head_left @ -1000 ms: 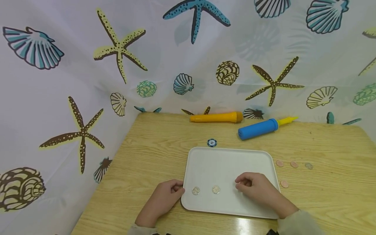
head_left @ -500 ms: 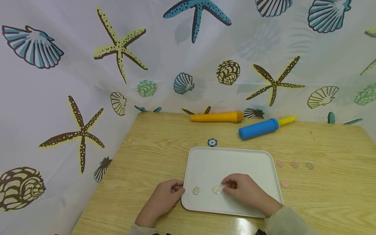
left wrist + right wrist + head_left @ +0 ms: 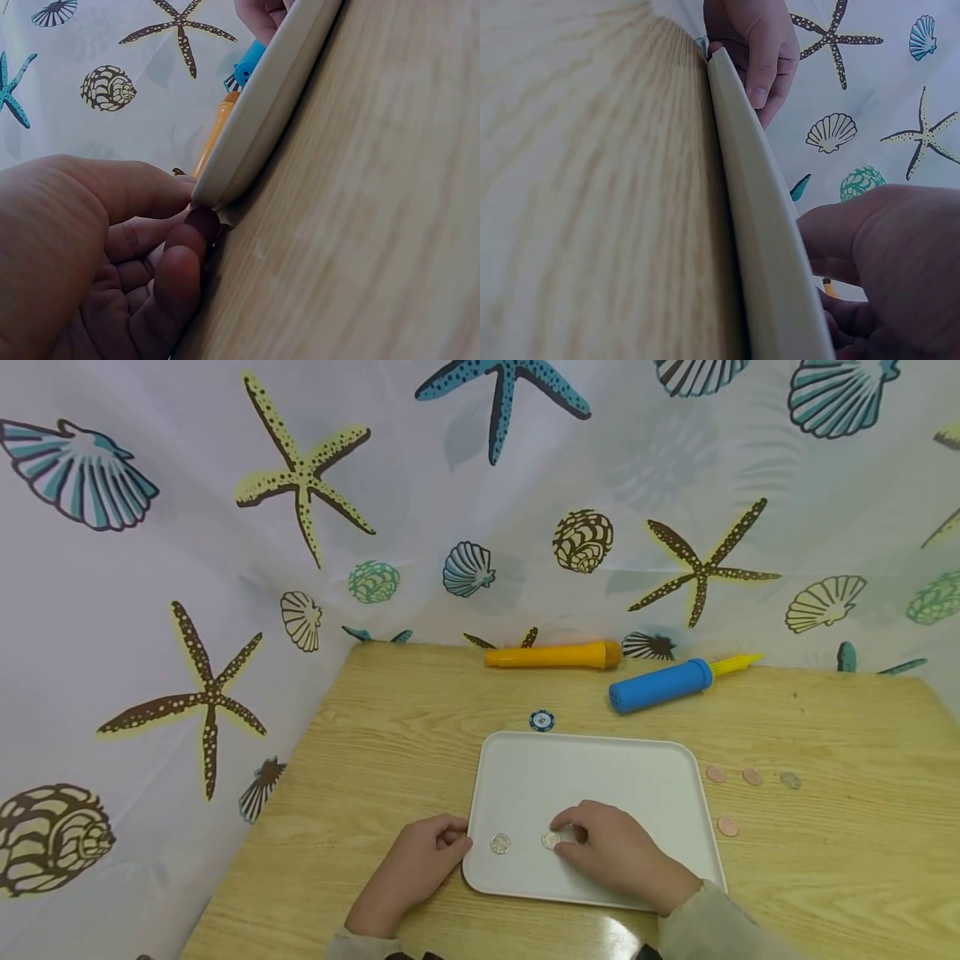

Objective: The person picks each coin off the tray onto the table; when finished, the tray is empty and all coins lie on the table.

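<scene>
A shallow white tray (image 3: 592, 768) lies on the wooden table with two silver coins on it. My right hand (image 3: 618, 852) reaches in over the tray, thumb and index finger pinching the middle silver coin (image 3: 550, 841) at its edges. The other silver coin (image 3: 500, 844) lies flat near the tray's left side. At that side my left hand (image 3: 414, 872) holds the tray by its rim. In the left wrist view the thumb and fingertips of the left hand (image 3: 90, 247) meet at the tray's corner (image 3: 262, 105). The tray wall (image 3: 761, 202) hides the right fingertips in the right wrist view.
Behind the tray sit a blue-and-white poker chip (image 3: 542, 721), an orange microphone-shaped stick (image 3: 551, 656) and a blue hand pump (image 3: 660, 685) with a yellow nozzle. Right of the tray are several copper-coloured coins (image 3: 752, 776) and a silver-grey coin (image 3: 790, 780). A seashell-print cloth (image 3: 420, 510) hangs behind.
My right hand has moved left across the tray, and its thumb and index finger have come onto the middle silver coin. The left hand has stayed at the tray's left rim.
</scene>
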A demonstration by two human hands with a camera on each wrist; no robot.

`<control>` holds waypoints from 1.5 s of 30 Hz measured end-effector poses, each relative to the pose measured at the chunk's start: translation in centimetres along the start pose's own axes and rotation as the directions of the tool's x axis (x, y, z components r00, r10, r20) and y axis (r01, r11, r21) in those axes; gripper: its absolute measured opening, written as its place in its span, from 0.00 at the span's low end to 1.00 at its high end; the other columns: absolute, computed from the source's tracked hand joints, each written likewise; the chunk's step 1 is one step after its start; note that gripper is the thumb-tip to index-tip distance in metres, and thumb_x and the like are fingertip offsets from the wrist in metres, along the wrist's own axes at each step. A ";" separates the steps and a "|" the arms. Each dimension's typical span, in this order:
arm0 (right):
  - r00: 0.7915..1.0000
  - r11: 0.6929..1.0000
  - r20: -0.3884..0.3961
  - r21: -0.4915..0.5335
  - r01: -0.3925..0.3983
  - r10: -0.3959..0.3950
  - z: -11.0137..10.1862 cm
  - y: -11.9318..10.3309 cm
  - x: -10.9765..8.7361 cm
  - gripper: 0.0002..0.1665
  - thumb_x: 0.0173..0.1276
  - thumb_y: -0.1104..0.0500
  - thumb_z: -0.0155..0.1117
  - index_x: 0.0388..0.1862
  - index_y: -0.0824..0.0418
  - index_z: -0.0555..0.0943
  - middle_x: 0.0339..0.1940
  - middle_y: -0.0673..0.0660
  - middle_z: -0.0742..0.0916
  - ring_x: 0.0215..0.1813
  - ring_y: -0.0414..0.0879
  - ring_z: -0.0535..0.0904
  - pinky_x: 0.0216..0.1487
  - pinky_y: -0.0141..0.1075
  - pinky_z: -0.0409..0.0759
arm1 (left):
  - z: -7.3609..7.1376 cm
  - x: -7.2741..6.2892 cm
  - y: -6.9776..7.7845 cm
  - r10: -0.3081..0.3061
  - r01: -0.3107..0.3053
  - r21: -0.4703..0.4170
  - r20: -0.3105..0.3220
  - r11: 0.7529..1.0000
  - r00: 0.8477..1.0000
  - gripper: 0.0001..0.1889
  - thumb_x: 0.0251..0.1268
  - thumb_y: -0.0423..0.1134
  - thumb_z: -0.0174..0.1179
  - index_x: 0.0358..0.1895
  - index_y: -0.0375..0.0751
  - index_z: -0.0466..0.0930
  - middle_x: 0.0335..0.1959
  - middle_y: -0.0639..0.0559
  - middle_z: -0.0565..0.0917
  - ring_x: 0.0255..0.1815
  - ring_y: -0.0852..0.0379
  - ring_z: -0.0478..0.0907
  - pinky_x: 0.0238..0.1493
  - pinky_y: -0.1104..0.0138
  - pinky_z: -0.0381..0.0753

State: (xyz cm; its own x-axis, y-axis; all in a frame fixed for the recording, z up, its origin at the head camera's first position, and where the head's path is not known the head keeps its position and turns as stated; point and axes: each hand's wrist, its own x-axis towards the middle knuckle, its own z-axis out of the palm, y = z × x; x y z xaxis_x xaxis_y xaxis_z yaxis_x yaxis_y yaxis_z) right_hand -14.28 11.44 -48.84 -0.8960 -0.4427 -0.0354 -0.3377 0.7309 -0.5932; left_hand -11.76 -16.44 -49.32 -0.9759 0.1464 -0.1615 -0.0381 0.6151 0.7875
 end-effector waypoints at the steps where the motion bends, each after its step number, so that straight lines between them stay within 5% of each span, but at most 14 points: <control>1: 1.000 1.000 -0.003 -0.010 0.002 -0.002 0.1 0.1 0.0 0.11 0.64 0.55 0.72 0.46 0.50 0.88 0.25 0.43 0.74 0.28 0.37 0.69 0.31 0.33 0.69 | 0.0 0.0 0.0 -0.001 0.001 0.001 0.000 1.000 1.000 0.14 0.69 0.39 0.63 0.53 0.36 0.85 0.32 0.56 0.84 0.28 0.60 0.76 0.31 0.69 0.76; 8: 0.999 0.998 0.031 -0.064 0.017 -0.015 0.2 0.0 0.2 0.16 0.67 0.54 0.68 0.53 0.45 0.87 0.27 0.41 0.74 0.27 0.37 0.67 0.29 0.33 0.68 | 0.0 0.1 0.0 -0.004 0.004 -0.002 -0.002 1.000 1.000 0.14 0.69 0.39 0.63 0.53 0.36 0.85 0.31 0.56 0.84 0.28 0.60 0.76 0.30 0.69 0.76; 20: 0.989 0.998 0.141 0.026 -0.052 0.048 -0.3 -0.8 1.0 0.08 0.59 0.60 0.64 0.38 0.52 0.80 0.28 0.47 0.77 0.31 0.42 0.71 0.34 0.39 0.70 | 0.1 0.2 -0.2 -0.004 0.004 0.011 -0.012 1.000 1.000 0.14 0.68 0.39 0.64 0.52 0.36 0.85 0.31 0.57 0.83 0.28 0.60 0.76 0.30 0.69 0.76; 29: 0.994 0.989 0.103 0.142 -0.033 0.018 -0.6 0.1 0.6 0.09 0.67 0.59 0.68 0.33 0.50 0.76 0.30 0.43 0.80 0.32 0.41 0.74 0.34 0.36 0.74 | 0.1 0.2 -0.3 0.005 -0.005 0.007 -0.010 1.000 1.000 0.14 0.68 0.39 0.63 0.53 0.37 0.85 0.31 0.57 0.83 0.28 0.60 0.76 0.30 0.69 0.76; 45: 0.998 0.952 0.056 0.303 -0.045 0.029 -2.2 2.1 -0.5 0.04 0.68 0.52 0.70 0.40 0.48 0.88 0.33 0.42 0.86 0.39 0.40 0.79 0.42 0.33 0.77 | 0.1 0.3 -0.5 0.023 -0.023 -0.001 -0.003 1.000 1.000 0.14 0.69 0.39 0.63 0.52 0.35 0.85 0.32 0.56 0.83 0.29 0.61 0.77 0.32 0.69 0.77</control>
State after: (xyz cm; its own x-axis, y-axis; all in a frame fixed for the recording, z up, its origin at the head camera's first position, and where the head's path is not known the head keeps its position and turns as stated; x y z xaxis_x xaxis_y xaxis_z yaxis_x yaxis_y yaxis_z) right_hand -15.18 14.33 -48.35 -0.8878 -0.4497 -0.0979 -0.1938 0.5583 -0.8067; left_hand -12.02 -16.65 -49.82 -0.9771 0.1582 -0.1422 -0.0164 0.6106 0.7918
